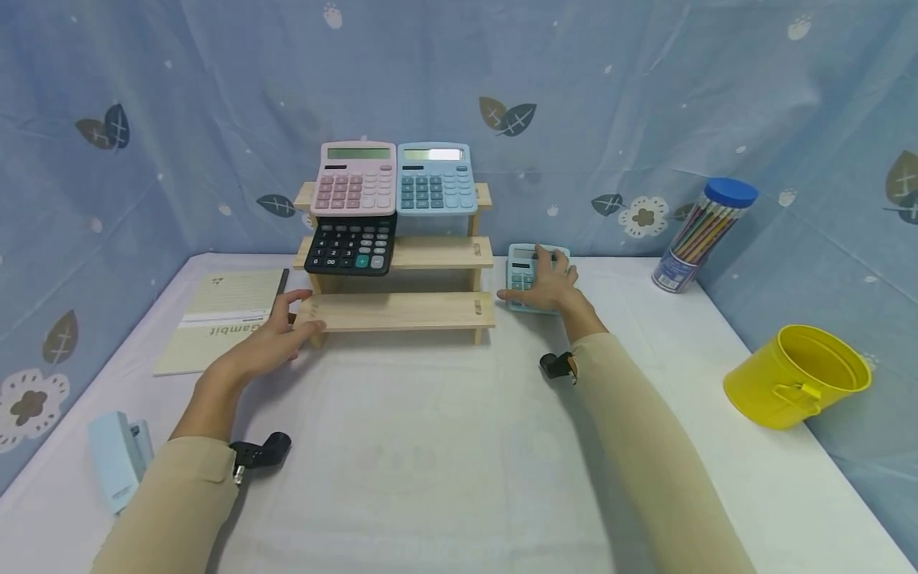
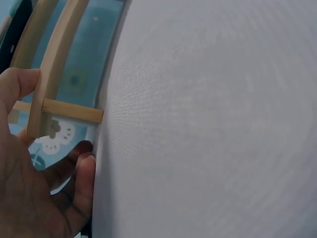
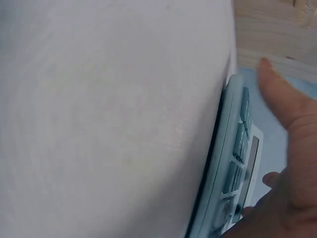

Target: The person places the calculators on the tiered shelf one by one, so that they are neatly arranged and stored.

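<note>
A three-tier wooden rack (image 1: 402, 312) stands at the back of the table. My left hand (image 1: 267, 341) holds the left end of its lowest shelf between thumb and index finger, the thumb at the front edge in the left wrist view. My right hand (image 1: 551, 288) reaches over a small mint calculator (image 1: 519, 271) lying right of the rack, with fingers spread and thumb stretched out toward the rack. A pink calculator (image 1: 356, 179) and a blue calculator (image 1: 434, 180) lean side by side on the top tier. On the middle tier sits a black calculator (image 1: 350, 247).
Left of the rack lies a notebook (image 1: 222, 311) with a dark strip along one edge. A light blue stapler-like object (image 1: 116, 458) is near the left sleeve. At the right are a blue-lidded tube of pencils (image 1: 699, 235) and a tilted yellow bucket (image 1: 760, 383). Patterned curtains border the table.
</note>
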Tool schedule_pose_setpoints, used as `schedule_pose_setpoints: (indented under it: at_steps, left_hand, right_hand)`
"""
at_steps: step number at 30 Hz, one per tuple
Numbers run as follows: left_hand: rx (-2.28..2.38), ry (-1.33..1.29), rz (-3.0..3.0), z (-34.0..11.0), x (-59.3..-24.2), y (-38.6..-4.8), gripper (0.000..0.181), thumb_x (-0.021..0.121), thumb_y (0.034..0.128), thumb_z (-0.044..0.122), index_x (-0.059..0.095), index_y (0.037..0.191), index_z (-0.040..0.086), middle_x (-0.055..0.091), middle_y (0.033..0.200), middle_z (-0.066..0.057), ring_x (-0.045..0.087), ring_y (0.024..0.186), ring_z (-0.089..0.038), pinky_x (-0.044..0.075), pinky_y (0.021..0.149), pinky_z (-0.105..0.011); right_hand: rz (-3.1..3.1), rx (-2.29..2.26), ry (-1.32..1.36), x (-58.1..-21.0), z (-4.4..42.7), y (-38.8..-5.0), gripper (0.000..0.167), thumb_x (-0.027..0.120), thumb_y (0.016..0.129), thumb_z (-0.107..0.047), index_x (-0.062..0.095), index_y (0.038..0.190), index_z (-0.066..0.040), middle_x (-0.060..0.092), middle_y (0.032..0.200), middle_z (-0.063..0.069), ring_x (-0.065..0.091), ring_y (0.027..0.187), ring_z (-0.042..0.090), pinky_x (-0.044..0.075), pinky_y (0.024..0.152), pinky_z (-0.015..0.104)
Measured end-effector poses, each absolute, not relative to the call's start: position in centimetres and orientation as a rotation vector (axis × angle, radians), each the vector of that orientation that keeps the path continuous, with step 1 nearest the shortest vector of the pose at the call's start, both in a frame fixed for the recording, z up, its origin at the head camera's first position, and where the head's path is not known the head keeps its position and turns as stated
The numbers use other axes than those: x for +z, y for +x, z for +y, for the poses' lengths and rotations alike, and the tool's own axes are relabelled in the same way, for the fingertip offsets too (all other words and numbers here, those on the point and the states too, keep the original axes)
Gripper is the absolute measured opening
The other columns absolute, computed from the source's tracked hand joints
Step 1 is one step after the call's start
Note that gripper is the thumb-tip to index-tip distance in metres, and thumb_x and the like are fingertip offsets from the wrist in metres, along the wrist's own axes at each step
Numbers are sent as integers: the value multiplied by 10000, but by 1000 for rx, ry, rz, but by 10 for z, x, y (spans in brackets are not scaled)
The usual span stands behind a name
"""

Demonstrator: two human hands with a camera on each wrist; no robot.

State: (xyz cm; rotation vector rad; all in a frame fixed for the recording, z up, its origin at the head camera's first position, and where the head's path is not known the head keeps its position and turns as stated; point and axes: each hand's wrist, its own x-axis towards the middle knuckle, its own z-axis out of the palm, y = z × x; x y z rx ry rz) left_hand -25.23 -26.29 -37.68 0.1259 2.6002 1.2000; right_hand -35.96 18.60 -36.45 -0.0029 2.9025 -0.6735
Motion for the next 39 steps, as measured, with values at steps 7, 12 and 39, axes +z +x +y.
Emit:
schedule_pose_setpoints:
  at_steps: [7,12,39]
  left_hand:
    - [1207,119,2601,-262,-376,-251,853,465,1042,541,-63,1634,229,324,1506,-351,489,1279,-432,463,980,-573]
    - [1213,110,2599,-263,-376,-250,851,470,1040,542,-58,1633,236,328,1510,-351,485,1288,-432,460,987,-579]
    - [1230,120,2584,-262,-377,-253,835,459,1053,504,-67,1634,217,301,1530,-363,464,1311,-449,440,1012,-618]
  right_hand:
    - [2866,-687,62,-370,189,-360,1258,755,827,-623,-111,1640,-210,-136,1663,233,-34,1508,576,215,1152,715]
    - [2835,-691,77,-368,188,-359,1336,788,802,-622,-171,1629,-198,-195,1660,234,-51,1504,589,182,1166,711]
    - [2992,-842,-89,-334,198,-337,1293,839,756,-417,-101,1637,-306,-98,1681,193,201,1393,614,281,1022,773]
